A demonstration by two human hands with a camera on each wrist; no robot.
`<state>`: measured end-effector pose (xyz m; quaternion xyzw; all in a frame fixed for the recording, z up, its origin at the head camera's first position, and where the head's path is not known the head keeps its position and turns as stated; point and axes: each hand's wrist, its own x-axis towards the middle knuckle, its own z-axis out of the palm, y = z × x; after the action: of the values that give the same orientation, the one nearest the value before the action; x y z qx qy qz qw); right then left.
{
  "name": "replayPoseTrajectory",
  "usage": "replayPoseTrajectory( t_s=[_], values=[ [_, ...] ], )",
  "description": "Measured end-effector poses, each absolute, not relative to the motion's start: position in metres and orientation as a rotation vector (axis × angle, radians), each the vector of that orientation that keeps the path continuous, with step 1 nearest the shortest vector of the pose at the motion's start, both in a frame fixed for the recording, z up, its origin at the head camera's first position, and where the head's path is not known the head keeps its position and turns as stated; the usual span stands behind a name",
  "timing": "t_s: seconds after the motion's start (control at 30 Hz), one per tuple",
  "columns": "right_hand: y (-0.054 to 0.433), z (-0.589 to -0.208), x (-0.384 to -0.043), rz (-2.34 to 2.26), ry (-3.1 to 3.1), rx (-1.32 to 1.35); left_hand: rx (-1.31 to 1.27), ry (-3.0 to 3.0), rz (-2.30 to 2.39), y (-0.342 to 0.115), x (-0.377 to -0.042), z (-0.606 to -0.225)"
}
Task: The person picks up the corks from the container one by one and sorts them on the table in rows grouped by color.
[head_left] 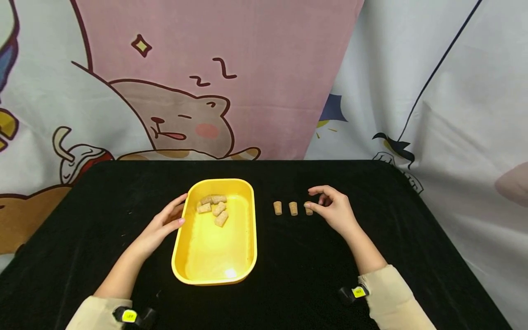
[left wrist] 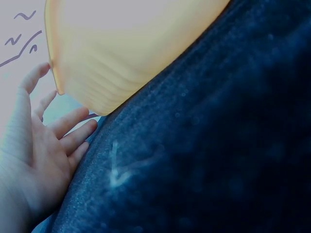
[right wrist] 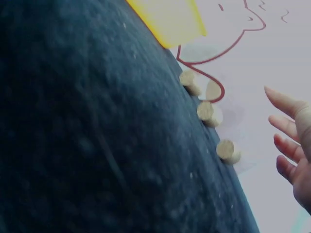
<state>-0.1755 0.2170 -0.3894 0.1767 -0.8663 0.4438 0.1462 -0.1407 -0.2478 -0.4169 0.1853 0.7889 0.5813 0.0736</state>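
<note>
Three tapered cork stoppers lie in a row on the black cloth: the left one [head_left: 277, 208], the middle one [head_left: 293, 208] and the right one [head_left: 309, 211]. My right hand [head_left: 336, 213] hovers by the right cork, its thumb overlapping it in the head view. In the right wrist view that hand [right wrist: 297, 143] is apart from the right cork [right wrist: 225, 149], fingers loosely spread and holding nothing. My left hand [head_left: 162, 227] rests with relaxed fingers against the left side of a yellow tray [head_left: 214, 263]; in the left wrist view a fingertip meets the tray's rim [left wrist: 54, 77].
Several more corks [head_left: 221, 218] lie bunched in the upper left part of the tray. Black cloth [head_left: 305, 275] covers the table. Behind its far edge hangs a curtain [head_left: 280, 82] printed with cartoon animals.
</note>
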Motion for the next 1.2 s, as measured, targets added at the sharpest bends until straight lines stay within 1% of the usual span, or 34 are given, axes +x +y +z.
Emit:
replayPoseTrajectory(
  t_s=[0.27,0.57,1.0,1.2],
  values=[
    [0.197,-0.377,-0.163,1.323,-2.405,0.602,0.564,2.351,1.765,-0.245,-0.142,-0.418],
    [0.156,-0.36,-0.156,1.327,-2.414,0.703,0.58,2.353,1.769,-0.248,-0.139,-0.42],
    [0.1,-0.349,-0.173,1.267,-2.387,0.983,0.574,2.359,1.754,-0.248,-0.139,-0.418],
    [0.078,-0.346,-0.182,1.095,-2.507,0.993,0.56,2.362,1.753,-0.247,-0.139,-0.416]
  ],
)
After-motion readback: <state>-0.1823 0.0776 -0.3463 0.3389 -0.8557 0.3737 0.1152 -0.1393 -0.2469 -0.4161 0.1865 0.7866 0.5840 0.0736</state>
